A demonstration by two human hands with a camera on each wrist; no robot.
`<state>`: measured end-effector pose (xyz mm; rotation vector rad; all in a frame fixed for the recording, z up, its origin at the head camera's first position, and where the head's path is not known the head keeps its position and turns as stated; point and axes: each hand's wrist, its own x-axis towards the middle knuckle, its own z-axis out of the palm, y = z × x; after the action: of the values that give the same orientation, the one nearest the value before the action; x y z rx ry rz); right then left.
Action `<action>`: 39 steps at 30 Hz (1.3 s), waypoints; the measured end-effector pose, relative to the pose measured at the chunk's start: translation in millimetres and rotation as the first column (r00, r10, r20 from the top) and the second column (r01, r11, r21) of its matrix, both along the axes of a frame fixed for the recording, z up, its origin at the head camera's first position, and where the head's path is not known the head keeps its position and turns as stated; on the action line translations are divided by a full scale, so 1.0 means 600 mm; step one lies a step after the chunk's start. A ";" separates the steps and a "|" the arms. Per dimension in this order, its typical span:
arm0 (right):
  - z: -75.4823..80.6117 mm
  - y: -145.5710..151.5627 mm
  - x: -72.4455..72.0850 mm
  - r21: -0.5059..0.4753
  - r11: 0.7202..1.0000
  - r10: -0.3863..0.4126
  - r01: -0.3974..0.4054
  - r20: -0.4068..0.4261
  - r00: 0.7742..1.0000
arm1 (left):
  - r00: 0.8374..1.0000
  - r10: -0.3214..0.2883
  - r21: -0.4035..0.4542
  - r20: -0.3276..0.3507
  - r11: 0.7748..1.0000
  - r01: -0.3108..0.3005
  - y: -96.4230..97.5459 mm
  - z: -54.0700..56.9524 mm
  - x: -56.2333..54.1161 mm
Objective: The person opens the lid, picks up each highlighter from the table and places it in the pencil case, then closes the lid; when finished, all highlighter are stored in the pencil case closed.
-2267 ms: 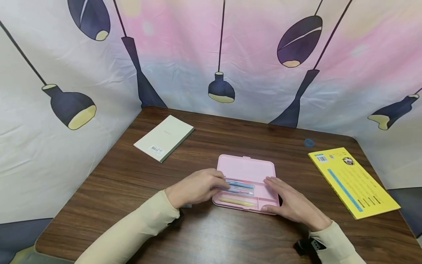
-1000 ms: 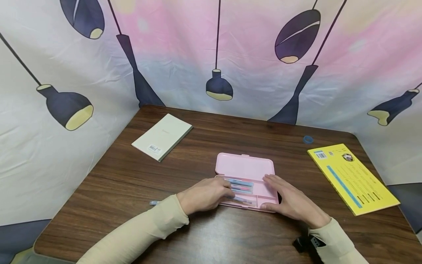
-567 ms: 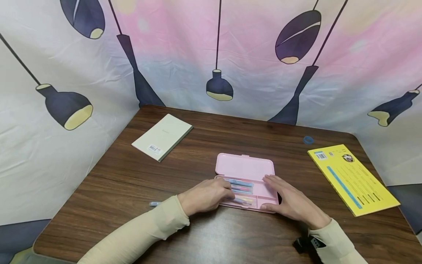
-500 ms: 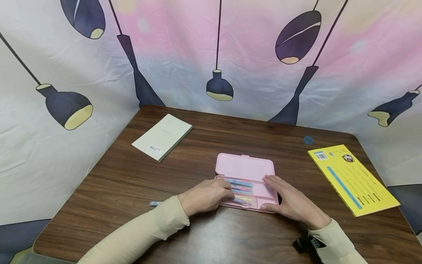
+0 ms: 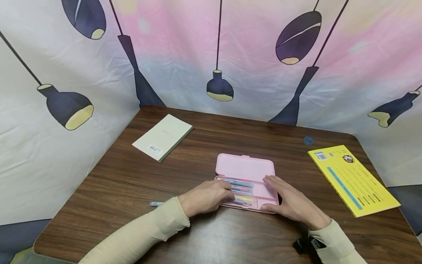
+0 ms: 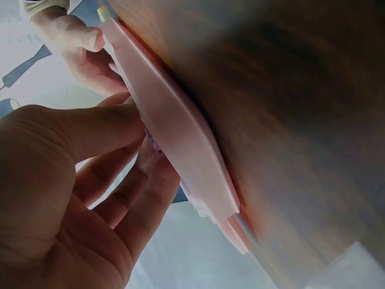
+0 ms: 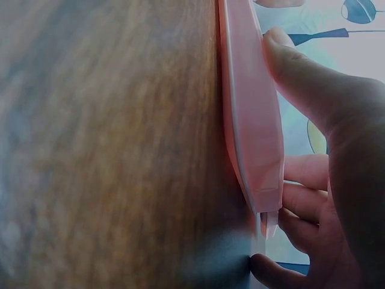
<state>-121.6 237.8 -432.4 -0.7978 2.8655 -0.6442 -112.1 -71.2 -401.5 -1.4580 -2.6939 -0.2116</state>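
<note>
A pink pencil case (image 5: 245, 165) lies opened flat on the table, lid tilted back, its tray towards me. Several blue and pink pens (image 5: 242, 187) fill the tray's rear compartment. My left hand (image 5: 209, 198) reaches over the tray's front left, where thumb and fingers pinch a pale bluish-purple pen (image 5: 240, 202) in the front compartment beside a yellow pen (image 5: 248, 198). In the left wrist view a bit of purple shows between the fingers, behind the case's front wall. My right hand (image 5: 291, 201) holds the case's right end, thumb at the front edge and fingers near the hinge.
A light blue pen (image 5: 155, 204) lies left of the case, partly behind my left sleeve. A pale notebook (image 5: 163, 136) lies at the back left, a yellow book (image 5: 354, 179) at the right, with a blue ring (image 5: 308, 140) behind it. A patterned cloth hangs behind the table.
My left hand has moved from the rear compartment to the front one, where the bluish-purple pen now lies by the yellow one. It has barely moved over the last half second; my right hand stays put.
</note>
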 end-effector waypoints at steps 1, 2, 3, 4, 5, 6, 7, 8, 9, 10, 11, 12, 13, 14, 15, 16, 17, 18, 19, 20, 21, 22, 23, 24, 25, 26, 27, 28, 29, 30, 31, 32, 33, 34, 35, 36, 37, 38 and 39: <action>0.000 0.000 0.000 0.002 1.000 0.001 -0.001 -0.001 1.000 | 1.000 0.002 0.001 0.001 1.000 -0.002 0.000 0.000 0.000; 0.001 0.000 0.000 0.003 1.000 0.001 -0.001 -0.001 1.000 | 1.000 0.003 0.002 0.002 1.000 -0.003 0.000 0.000 0.000; 0.001 0.001 0.000 0.004 1.000 0.002 -0.002 0.000 1.000 | 1.000 0.005 0.002 0.003 1.000 -0.005 0.000 0.000 0.000; 0.001 0.001 -0.001 0.006 1.000 -0.002 0.002 0.005 1.000 | 1.000 0.007 0.003 0.005 1.000 -0.007 0.000 0.001 0.000; 0.001 0.001 -0.001 0.007 1.000 -0.001 0.001 0.006 1.000 | 1.000 0.009 0.003 0.007 1.000 -0.009 0.000 0.002 0.000; 0.001 0.001 -0.001 0.008 1.000 -0.001 0.001 0.008 1.000 | 1.000 0.012 0.003 0.008 1.000 -0.012 0.000 0.002 0.001; 0.002 0.001 -0.001 0.009 1.000 -0.001 0.001 0.009 1.000 | 1.000 0.013 0.003 0.009 1.000 -0.013 0.000 0.003 0.001; 0.002 0.001 -0.001 0.009 1.000 -0.001 0.001 0.010 1.000 | 1.000 0.015 0.003 0.010 1.000 -0.015 0.000 0.003 0.001; 0.002 0.001 -0.001 0.009 1.000 -0.001 0.001 0.011 1.000 | 1.000 0.016 0.004 0.010 1.000 -0.016 0.000 0.003 0.001; 0.001 0.001 -0.002 0.010 1.000 -0.002 0.002 0.012 1.000 | 1.000 0.017 0.005 0.010 1.000 -0.017 -0.001 0.003 0.001; 0.001 0.001 -0.002 0.010 1.000 -0.002 0.002 0.013 1.000 | 1.000 0.016 0.006 0.010 1.000 -0.016 -0.001 0.003 0.001; 0.001 0.001 -0.001 0.010 1.000 -0.003 0.003 0.014 1.000 | 1.000 0.015 0.009 0.009 1.000 -0.015 -0.001 0.003 0.001; 0.001 0.001 -0.001 0.009 1.000 -0.003 0.002 0.015 1.000 | 1.000 0.013 0.012 0.008 1.000 -0.014 -0.001 0.002 0.000; 0.001 0.001 -0.001 0.009 1.000 -0.003 0.003 0.015 1.000 | 1.000 0.015 0.012 0.008 1.000 -0.015 -0.001 0.002 0.001; 0.001 0.001 -0.001 0.008 1.000 -0.004 0.003 0.016 1.000 | 1.000 0.015 0.013 0.007 1.000 -0.015 -0.001 0.002 0.001; 0.000 0.001 -0.001 0.008 1.000 -0.004 0.004 0.015 1.000 | 1.000 0.014 0.013 0.005 1.000 -0.014 -0.001 0.001 0.001; 0.000 0.001 -0.001 0.007 1.000 -0.004 0.004 0.015 1.000 | 1.000 0.013 0.012 0.004 1.000 -0.013 -0.001 0.001 0.001; 0.000 0.001 -0.001 0.006 1.000 -0.003 0.003 0.015 1.000 | 1.000 0.014 0.011 0.002 1.000 -0.014 -0.001 0.001 0.001; -0.001 0.001 -0.001 0.006 1.000 -0.001 0.001 0.013 1.000 | 1.000 0.013 0.008 0.002 1.000 -0.013 -0.001 0.000 0.001; -0.001 0.002 0.000 0.006 1.000 -0.001 0.001 0.011 1.000 | 1.000 0.013 0.006 0.003 1.000 -0.013 -0.002 0.000 0.001; -0.001 0.002 0.000 0.005 1.000 0.000 0.000 0.010 1.000 | 1.000 0.011 0.005 0.003 1.000 -0.011 -0.002 0.000 0.001; -0.002 0.002 0.000 0.004 1.000 0.000 0.000 0.008 1.000 | 1.000 0.009 0.005 0.004 1.000 -0.009 -0.002 0.000 0.001; -0.002 0.002 0.000 0.004 1.000 0.001 -0.001 0.006 1.000 | 1.000 0.007 0.007 0.007 1.000 -0.007 -0.003 0.000 0.001; -0.002 0.002 0.000 0.004 1.000 0.001 -0.001 0.005 1.000 | 1.000 0.005 0.009 0.009 1.000 -0.005 -0.003 0.000 0.001; -0.002 0.001 0.000 0.003 1.000 0.004 -0.004 -0.001 1.000 | 1.000 0.001 0.014 0.012 1.000 -0.002 -0.003 0.000 0.000; -0.002 0.001 0.001 0.002 1.000 0.003 -0.003 -0.002 1.000 | 1.000 -0.002 0.022 0.015 1.000 0.002 -0.003 0.000 0.000; -0.002 0.001 0.001 0.001 1.000 0.004 -0.004 -0.003 1.000 | 1.000 -0.006 0.031 0.017 0.999 0.006 -0.004 0.001 0.000; -0.003 0.001 0.000 -0.001 1.000 0.003 -0.003 -0.003 1.000 | 1.000 -0.011 0.044 0.022 0.999 0.010 -0.005 0.002 0.000; -0.002 0.001 0.000 0.000 1.000 0.005 -0.005 -0.003 1.000 | 1.000 -0.015 0.054 0.023 0.998 0.013 -0.006 0.003 -0.001; -0.002 0.001 0.000 0.000 1.000 0.005 -0.005 -0.002 1.000 | 1.000 -0.017 0.064 0.027 0.998 0.015 -0.008 0.004 -0.001; -0.002 0.001 0.000 0.001 1.000 0.006 -0.006 -0.002 1.000 | 0.999 -0.019 0.075 0.031 0.997 0.016 -0.010 0.005 -0.001; -0.002 0.001 0.000 0.003 1.000 0.004 -0.004 0.004 1.000 | 0.999 -0.016 0.086 0.036 0.996 0.013 -0.013 0.007 0.000; -0.001 0.001 0.000 0.005 1.000 0.004 -0.004 0.005 1.000 | 0.999 -0.013 0.094 0.044 0.996 0.009 -0.017 0.008 0.000; -0.001 0.001 0.000 0.005 1.000 0.004 -0.004 0.007 1.000 | 0.999 -0.009 0.105 0.050 0.994 0.004 -0.021 0.009 0.001; -0.001 0.001 0.000 0.007 1.000 0.005 -0.005 0.008 1.000 | 0.998 -0.002 0.111 0.058 0.994 -0.004 -0.026 0.011 0.002; -0.001 0.001 0.000 0.007 1.000 0.005 -0.005 0.008 1.000 | 0.998 0.007 0.120 0.069 0.993 -0.016 -0.031 0.012 0.004; -0.001 0.001 -0.001 0.008 1.000 0.006 -0.006 0.007 1.000 | 0.997 0.019 0.130 0.078 0.991 -0.029 -0.037 0.013 0.006; -0.001 0.001 -0.001 0.008 1.000 0.006 -0.006 0.006 1.000 | 0.996 0.032 0.138 0.086 0.990 -0.044 -0.044 0.014 0.009; -0.001 0.000 0.000 0.007 1.000 0.007 -0.007 0.005 1.000 | 0.994 0.047 0.147 0.095 0.987 -0.061 -0.051 0.015 0.012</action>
<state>-121.8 238.1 -432.7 -0.8040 2.8572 -0.6340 -104.7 -102.1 -392.7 -1.3637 -2.7159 -0.4773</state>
